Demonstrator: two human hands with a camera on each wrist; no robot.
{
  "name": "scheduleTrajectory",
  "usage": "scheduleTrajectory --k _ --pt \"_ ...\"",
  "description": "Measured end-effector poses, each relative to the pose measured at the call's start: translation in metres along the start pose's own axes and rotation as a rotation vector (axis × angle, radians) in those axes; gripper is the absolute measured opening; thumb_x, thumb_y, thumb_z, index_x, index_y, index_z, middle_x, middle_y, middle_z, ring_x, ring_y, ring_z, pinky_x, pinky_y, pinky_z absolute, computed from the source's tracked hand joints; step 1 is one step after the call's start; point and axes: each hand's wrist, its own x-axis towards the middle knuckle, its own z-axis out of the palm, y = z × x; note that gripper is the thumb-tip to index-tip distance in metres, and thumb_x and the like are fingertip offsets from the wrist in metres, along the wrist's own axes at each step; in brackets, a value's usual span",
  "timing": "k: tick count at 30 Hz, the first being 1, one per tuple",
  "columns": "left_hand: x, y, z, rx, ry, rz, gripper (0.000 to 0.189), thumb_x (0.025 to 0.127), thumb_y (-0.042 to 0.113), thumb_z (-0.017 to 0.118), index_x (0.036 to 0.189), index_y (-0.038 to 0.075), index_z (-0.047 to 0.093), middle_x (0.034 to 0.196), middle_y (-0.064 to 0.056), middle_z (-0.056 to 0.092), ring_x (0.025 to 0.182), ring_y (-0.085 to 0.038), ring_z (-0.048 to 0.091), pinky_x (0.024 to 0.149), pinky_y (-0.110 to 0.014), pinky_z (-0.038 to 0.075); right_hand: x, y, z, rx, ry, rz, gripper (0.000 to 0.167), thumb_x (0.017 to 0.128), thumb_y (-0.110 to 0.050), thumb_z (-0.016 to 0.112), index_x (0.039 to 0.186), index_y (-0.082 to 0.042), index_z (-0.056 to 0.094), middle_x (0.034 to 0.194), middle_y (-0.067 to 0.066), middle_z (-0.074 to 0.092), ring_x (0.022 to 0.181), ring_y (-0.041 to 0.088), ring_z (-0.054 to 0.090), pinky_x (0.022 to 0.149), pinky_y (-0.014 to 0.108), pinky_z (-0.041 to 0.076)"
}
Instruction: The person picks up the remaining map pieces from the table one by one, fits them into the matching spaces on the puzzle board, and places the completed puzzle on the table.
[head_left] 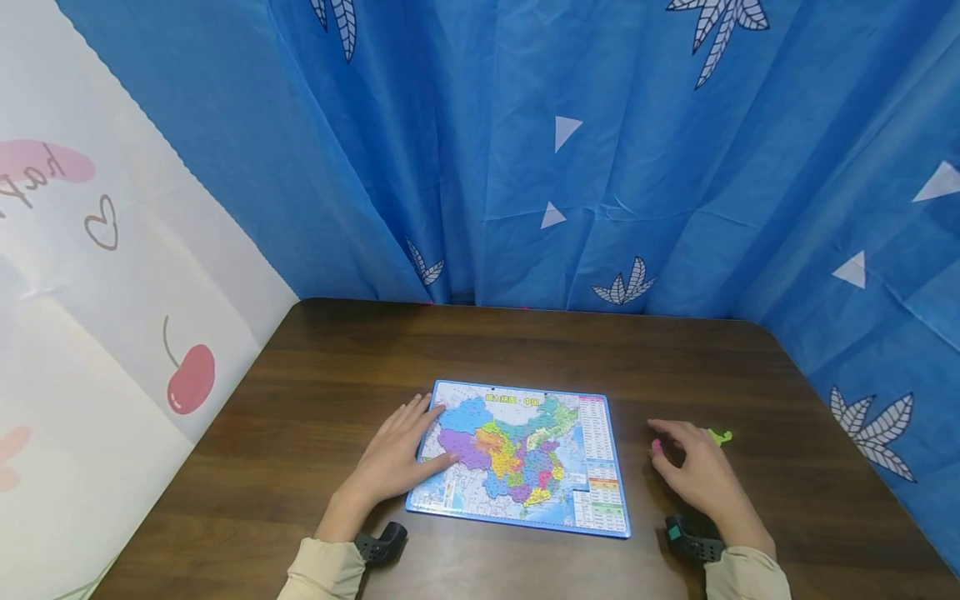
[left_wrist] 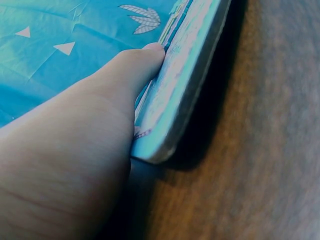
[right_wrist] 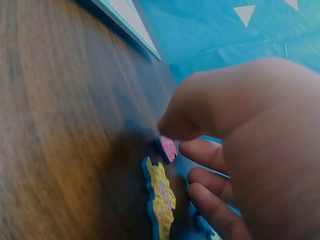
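Two hands (head_left: 399, 462) (head_left: 697, 469), one map board (head_left: 517, 467), one pink piece (head_left: 657, 446)

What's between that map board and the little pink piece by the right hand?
Just bare wooden tabletop between the map board and the pink piece, as the head view shows.

- Head: looks forward and down from above the table (head_left: 360, 342), farthest back, reaching the blue curtain (head_left: 517, 167).
- Left wrist: very near, tilted, facing past the left hand (head_left: 390, 458) along the map puzzle board (head_left: 472, 492).
- Right wrist: close, low, tilted, facing past the right hand (head_left: 697, 467) toward the pink puzzle piece (right_wrist: 169, 148).
- All three share board and curtain.
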Motion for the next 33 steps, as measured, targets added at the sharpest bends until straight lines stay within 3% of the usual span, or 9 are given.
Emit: scheduleTrajectory --k 15,33 --pt "0.0002 0.0001 -0.0004 0.000 0.005 0.009 0.089 0.090 0.069 0.063 0.160 0.018 0.041 0.171 -0.010 0.023 0.160 -0.030 0.016 0.127 -0.057 0.018 -0.0013 -0.0025 -0.0035 -0.003 -0.052 0.038 0.045 0.087 -0.009 0.074 0.130 -0.002 0.067 0.131 0.029 0.060 0.115 0.048 0.058 0.094 0.068 0.049" --pt "-0.0002 -0.0003 0.0000 -0.002 0.005 0.006 0.089 0.090 0.069 0.063 0.159 0.018 0.041 0.171 -0.010 0.023 0.160 -0.030 0.016 0.127 -0.056 0.018 -0.0008 -0.0011 -0.0022 -0.003 -0.022 0.024 0.036 0.088 -0.011 0.075 0.123 -0.002 0.071 0.126 0.026 0.065 0.114 0.047 0.060 0.095 0.066 0.050"
